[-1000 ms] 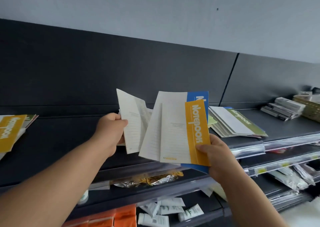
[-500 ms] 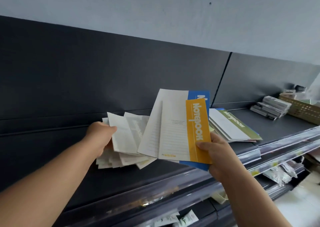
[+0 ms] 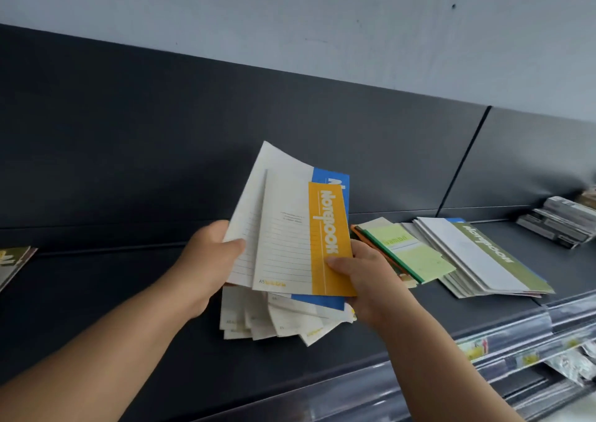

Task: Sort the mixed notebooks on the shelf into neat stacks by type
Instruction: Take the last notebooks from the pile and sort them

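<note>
Observation, head view. Reference item: the yellow-band notebook (image 3: 329,228), held upright above the shelf (image 3: 96,292) at mid-frame, its "Notebook" lettering running along the band.

- A blue-band notebook (image 3: 332,179) sits directly behind the reference item, projecting above and below it.
- The left grip (image 3: 206,260) grasps the left edge of this held pair, thumb on the front face, fingers out of sight behind.
- The right grip (image 3: 364,279) grasps the lower right corner of the reference item, thumb pressed on the yellow band, fingers hidden behind.
- Directly below the reference item, a fanned pile of white notebooks (image 3: 274,318) lies unevenly on the shelf.
- Just right of the reference item lies a light-green notebook (image 3: 409,254) on top of a few others, partly hidden by the right grip.
- Further right of it lies a stack of olive-band notebooks (image 3: 483,260), its edges splayed.
- Far right of the reference item, a stack of dark packets (image 3: 558,225); contents not legible.
- Far left of it, one notebook (image 3: 14,260) is cut off by the frame edge.
- Below and right of it runs a clear price rail (image 3: 500,334) along the shelf front.
</note>
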The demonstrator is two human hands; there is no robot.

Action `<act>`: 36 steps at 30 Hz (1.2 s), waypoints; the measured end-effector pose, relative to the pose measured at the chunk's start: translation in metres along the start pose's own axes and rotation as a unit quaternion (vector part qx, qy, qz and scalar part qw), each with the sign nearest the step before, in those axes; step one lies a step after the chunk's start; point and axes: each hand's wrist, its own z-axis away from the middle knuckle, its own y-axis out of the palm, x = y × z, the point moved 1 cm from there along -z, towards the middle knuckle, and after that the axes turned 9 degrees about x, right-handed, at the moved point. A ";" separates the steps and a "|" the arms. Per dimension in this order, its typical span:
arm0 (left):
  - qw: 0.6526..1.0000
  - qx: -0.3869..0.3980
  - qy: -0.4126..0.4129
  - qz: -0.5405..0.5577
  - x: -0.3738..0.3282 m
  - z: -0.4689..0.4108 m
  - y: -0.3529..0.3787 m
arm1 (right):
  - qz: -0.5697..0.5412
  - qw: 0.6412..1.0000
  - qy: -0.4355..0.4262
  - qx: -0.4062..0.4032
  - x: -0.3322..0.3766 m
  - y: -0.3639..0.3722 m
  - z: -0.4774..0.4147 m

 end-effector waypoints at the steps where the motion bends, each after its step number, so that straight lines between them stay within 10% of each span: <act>1: 1.000 -0.020 0.018 -0.009 0.001 0.000 -0.005 | 0.025 1.000 -0.002 -0.005 -0.001 0.003 -0.003; 13: 0.967 -0.207 0.131 -0.067 -0.013 0.017 -0.042 | 0.431 0.896 0.008 -0.106 -0.024 -0.002 -0.026; 22: 0.962 -0.241 0.128 -0.007 -0.028 0.028 -0.005 | 0.485 0.873 -0.032 -0.039 -0.024 -0.014 -0.021; 26: 0.966 -0.226 0.122 0.010 -0.035 0.026 0.032 | 0.389 0.909 -0.148 0.012 -0.008 -0.029 -0.002; 30: 0.970 -0.212 0.109 0.049 -0.048 0.018 0.082 | 0.058 0.990 -0.114 0.062 0.016 -0.065 0.018; 36: 0.977 -0.183 0.098 0.052 -0.063 -0.003 0.180 | -0.246 0.961 -0.089 0.090 0.034 -0.154 0.034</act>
